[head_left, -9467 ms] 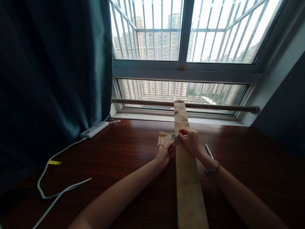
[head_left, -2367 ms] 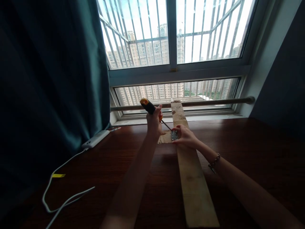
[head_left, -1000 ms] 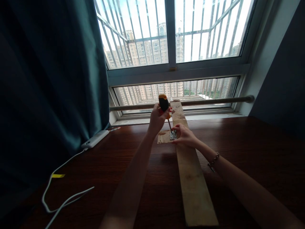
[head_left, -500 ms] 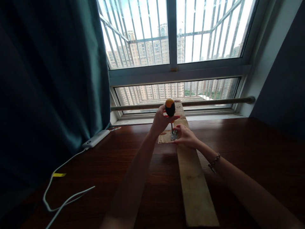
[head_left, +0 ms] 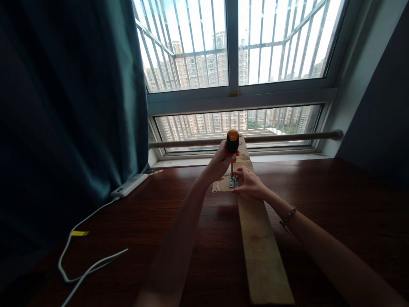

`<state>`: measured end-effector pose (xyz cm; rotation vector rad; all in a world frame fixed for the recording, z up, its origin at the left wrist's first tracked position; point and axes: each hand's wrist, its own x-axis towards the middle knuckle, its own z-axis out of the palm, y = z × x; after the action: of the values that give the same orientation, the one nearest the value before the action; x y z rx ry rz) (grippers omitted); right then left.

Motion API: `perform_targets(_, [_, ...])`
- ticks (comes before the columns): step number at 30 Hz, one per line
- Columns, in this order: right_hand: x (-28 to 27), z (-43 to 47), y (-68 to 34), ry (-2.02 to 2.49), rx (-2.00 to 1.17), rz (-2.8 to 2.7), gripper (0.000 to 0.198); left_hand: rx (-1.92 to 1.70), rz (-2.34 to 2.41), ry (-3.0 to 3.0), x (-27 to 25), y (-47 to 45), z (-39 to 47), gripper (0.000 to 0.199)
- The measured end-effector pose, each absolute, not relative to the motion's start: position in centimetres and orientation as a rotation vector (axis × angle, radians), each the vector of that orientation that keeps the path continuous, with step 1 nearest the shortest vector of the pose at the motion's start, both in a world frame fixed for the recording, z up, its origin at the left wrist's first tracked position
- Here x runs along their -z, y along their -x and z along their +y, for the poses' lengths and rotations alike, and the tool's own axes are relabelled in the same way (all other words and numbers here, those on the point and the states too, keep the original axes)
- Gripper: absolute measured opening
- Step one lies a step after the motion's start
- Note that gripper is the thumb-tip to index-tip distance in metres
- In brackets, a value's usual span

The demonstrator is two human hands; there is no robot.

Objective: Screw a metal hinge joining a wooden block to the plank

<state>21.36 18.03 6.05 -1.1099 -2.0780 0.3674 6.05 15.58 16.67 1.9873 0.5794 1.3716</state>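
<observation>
Possibly, if tilted, the left hand's (head_left: 221, 161) clamped black-and-yellow-handled screwdriver (head_left: 232, 143) jabs the right hand (head_left: 251, 183) pinching the silver metal hinge (head_left: 231, 183) beneath.

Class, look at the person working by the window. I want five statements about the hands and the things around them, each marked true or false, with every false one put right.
1. The left hand holds a screwdriver. True.
2. The right hand is gripping the curtain. False: its thumb and finger are at a metal hinge.
3. The screwdriver is lying flat on its side. False: it stands roughly upright, handle up, with its shaft pointing down at the hinge.
4. There is a bracelet on the right wrist. True.
5. In the picture, the white device lies to the left of the long board. True.
</observation>
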Motion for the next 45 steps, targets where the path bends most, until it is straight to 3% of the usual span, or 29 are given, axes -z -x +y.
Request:
perform_targets(9, [-6.1,17.9,-21.4,1.104,-0.365,-2.085,0.065,-1.562,0.515,-1.644,-15.8,-6.2,17.2,0.026])
perform_targets(33, [-6.3,17.4,-21.3,1.049,-0.320,-2.160,0.063,-1.936,0.451,-1.271,-19.7,-3.5,14.3,0.011])
perform_targets(45, [-6.5,17.7,-21.7,0.963,-0.395,-2.242,0.068,-1.920,0.562,-1.214,-18.9,-4.8,14.6,0.027])
